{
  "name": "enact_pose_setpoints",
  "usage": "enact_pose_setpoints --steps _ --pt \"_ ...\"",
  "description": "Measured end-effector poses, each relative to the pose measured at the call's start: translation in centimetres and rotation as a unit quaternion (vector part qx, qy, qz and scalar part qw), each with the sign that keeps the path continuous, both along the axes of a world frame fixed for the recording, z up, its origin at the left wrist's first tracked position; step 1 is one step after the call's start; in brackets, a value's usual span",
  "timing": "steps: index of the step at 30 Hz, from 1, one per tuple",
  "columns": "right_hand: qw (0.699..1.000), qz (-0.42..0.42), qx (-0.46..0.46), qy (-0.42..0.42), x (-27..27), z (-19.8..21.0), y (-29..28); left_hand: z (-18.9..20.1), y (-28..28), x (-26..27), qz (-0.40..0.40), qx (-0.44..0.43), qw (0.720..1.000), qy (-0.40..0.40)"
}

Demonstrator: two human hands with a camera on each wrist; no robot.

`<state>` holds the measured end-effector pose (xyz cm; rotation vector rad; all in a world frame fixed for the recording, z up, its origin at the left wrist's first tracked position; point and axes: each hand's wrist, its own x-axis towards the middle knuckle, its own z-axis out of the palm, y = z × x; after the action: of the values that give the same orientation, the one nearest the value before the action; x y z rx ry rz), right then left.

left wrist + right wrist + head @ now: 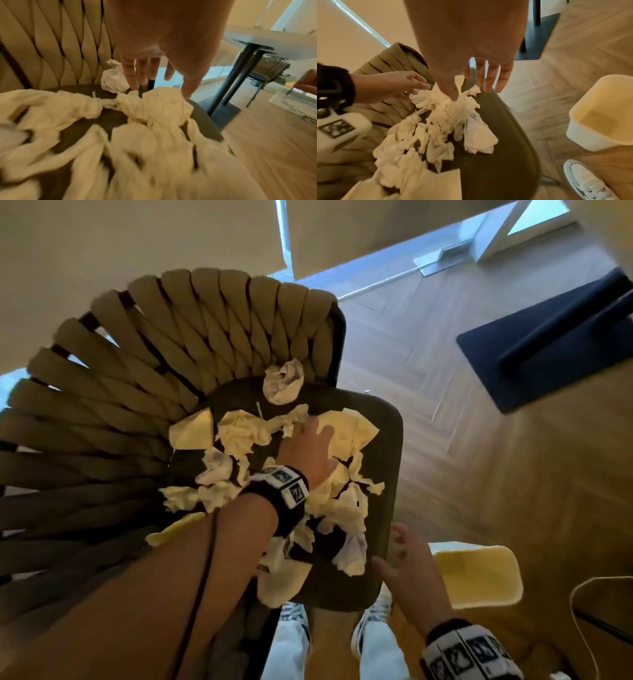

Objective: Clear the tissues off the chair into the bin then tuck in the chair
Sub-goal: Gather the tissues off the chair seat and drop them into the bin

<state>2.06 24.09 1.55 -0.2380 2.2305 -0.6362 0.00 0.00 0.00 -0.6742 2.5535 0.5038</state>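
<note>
Head view, tissues: crumpled white paper tissues (239,433) lie scattered over the dark padded seat of the woven tan-backed chair (387,440); the pale cream plastic bin (479,573) stands on the wood floor just beside the seat's right edge.
Head view, risk: I judge a loose sweep could send pieces onto the floor short of the bin, since they are light and spread wide.
Left wrist view, left hand: the left hand (164,44) hangs palm-down over the pile, fingers (130,75) straight and slightly apart, tips touching a tissue, gripping nothing.
Left wrist view, risk: the balled tissue (111,79) against the backrest could be missed.
Right wrist view, right hand: the right hand (465,44) hovers over the seat's bin-side edge, fingers (488,78) spread, holding nothing.
</note>
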Motion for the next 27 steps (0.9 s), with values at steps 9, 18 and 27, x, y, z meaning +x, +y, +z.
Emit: enact_pose_setpoints --steps 9,18,27 --pt "0.994 0.004 -0.062 0.088 -7.2 -6.9 -4.4 -7.3 -2.4 -9.7 -0.211 0.002 0.974 -0.08" --pt "0.989 0.098 -0.069 0.081 -6.8 -7.1 -6.3 -5.7 -4.5 -8.1 -0.14 0.057 0.988 -0.013" --pt "0.968 0.236 0.084 0.012 -6.9 -9.8 -15.6 0.1 -8.2 -1.2 0.037 0.056 0.985 0.161"
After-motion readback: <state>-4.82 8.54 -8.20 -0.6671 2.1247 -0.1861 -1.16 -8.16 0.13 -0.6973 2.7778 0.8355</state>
